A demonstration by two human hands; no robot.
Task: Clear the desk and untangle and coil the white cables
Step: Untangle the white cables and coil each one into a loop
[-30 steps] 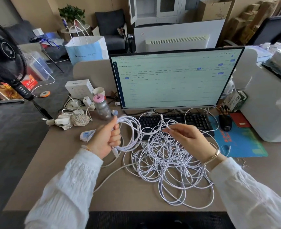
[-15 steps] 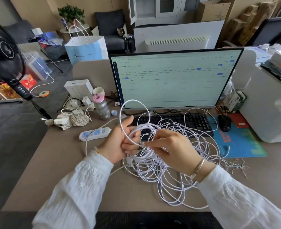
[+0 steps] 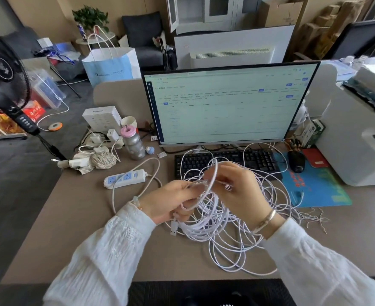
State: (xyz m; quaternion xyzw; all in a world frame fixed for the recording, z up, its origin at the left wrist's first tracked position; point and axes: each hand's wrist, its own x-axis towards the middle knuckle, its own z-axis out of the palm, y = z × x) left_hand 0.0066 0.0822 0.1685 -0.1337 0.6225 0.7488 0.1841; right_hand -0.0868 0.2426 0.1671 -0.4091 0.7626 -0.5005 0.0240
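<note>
Head view: the white cables are thin, glossy cords heaped in a loose tangle of overlapping loops on the brown desk, in its middle toward the near edge, with the farthest loops lying over the front of the black keyboard and one long loop trailing close to the near edge. A USB plug hangs from the bundle just under the left hand. At the tangle's right side, thin frayed strands spread across the desk toward the right edge.

The left hand is curled round a gathered bunch of strands, holding them above the heap. The right hand pinches a loop of the same cables between thumb and fingers, the loop standing up above both hands; the fingertips are motion-blurred.

Left of the hands a white power strip with blue sockets lies on the desk, its cord curving toward the tangle. A monitor stands along the far edge, a bottle with a pink cap to its left. A black mouse rests on a blue mat near the right edge.
</note>
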